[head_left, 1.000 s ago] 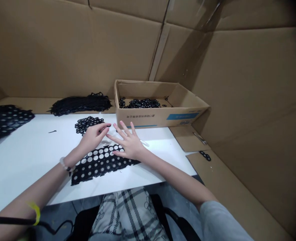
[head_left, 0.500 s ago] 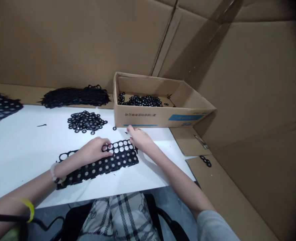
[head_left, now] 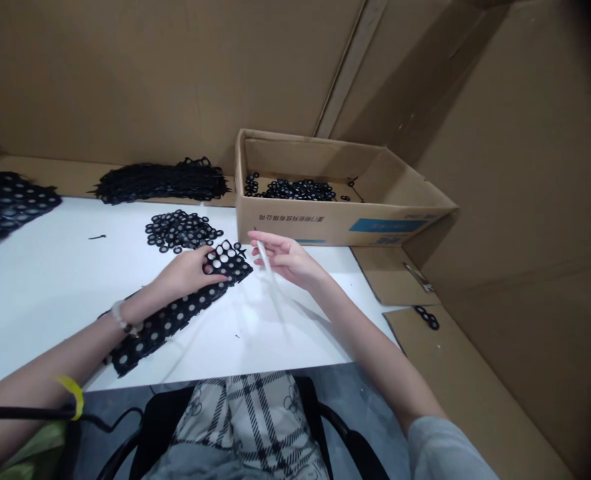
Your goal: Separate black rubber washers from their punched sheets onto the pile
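1. Head view: the left hand [head_left: 188,272] grips narrowly over the upper end of the black perforated sheet [head_left: 163,330], which lies diagonally on the tabletop [head_left: 40,300].
2. The right hand [head_left: 288,260], just beside that end, pinches a clear strip [head_left: 270,280].
3. A pile of black rings [head_left: 180,230] lies just beyond the sheet; more rings [head_left: 290,190] sit in a cardboard box [head_left: 295,227].

Two hands [head_left: 188,272], one cardboard box [head_left: 295,227]
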{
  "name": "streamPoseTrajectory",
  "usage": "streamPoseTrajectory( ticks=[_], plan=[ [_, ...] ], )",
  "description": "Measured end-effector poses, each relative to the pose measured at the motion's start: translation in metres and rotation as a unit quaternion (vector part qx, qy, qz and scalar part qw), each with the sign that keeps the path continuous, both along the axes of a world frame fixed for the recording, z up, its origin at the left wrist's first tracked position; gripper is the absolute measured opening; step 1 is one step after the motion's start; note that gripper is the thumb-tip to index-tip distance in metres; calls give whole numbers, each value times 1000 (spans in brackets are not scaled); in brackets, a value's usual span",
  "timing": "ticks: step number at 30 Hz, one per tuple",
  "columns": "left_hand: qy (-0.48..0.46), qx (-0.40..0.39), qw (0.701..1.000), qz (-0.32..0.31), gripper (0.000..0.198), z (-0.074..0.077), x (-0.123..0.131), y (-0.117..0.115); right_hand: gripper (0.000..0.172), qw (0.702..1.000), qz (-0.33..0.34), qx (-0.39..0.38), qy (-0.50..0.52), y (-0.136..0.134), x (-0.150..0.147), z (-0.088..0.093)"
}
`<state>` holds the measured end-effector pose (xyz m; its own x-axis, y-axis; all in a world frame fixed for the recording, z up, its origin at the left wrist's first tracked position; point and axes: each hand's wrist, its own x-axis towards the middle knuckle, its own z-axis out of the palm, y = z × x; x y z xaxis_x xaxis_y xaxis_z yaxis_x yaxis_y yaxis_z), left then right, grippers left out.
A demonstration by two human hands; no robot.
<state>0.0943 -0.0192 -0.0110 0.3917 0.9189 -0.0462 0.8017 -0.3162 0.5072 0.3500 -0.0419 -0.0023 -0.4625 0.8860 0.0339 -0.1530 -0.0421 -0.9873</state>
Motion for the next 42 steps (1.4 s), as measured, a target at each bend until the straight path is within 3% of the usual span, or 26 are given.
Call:
streamPoseTrajectory(
  ticks=[3,5,7,10,14,19,24,30,32,34,37,40,42],
  plan=[
    [-34,-50,998,-21,40,-1,9,-5,55,999,-8,-31,28,-3,-6,-2],
    [-80,-91,992,-40,37,3,7,-3,46,999,-26,-30,10,-4,-11,-6],
    [-131,-119,982,-60,35,8,3,0,35,998,-59,-2,-18,-5,-15,-10],
    [-176,-143,970,-82,34,12,1,1,39,990,-103,72,-62,-6,-21,-15],
    [-207,-151,963,-81,39,12,3,-2,36,978,-93,119,-143,-9,-22,-18],
    [-188,-167,964,-82,38,12,8,-9,31,970,-98,135,-177,-10,-25,-20],
    [-186,-104,975,-63,33,9,15,-17,33,974,-81,111,-182,-16,-33,-20],
    [-124,-90,988,-7,34,10,-1,1,37,955,-197,141,-172,-12,-24,-22],
    [-89,-121,989,-18,35,14,-10,9,32,943,-207,165,-200,-8,-19,-25],
    [-60,-154,983,-78,33,17,-16,13,26,923,-185,218,-258,-5,-17,-29],
    [-49,-189,960,-199,30,21,-16,10,22,864,-133,318,-367,-2,-20,-37],
    [-66,-214,935,-274,27,20,-8,0,13,803,-100,376,-451,3,-33,-44],
    [-74,-229,923,-299,25,17,-3,-7,11,791,-70,399,-459,9,-45,-46]
  ],
)
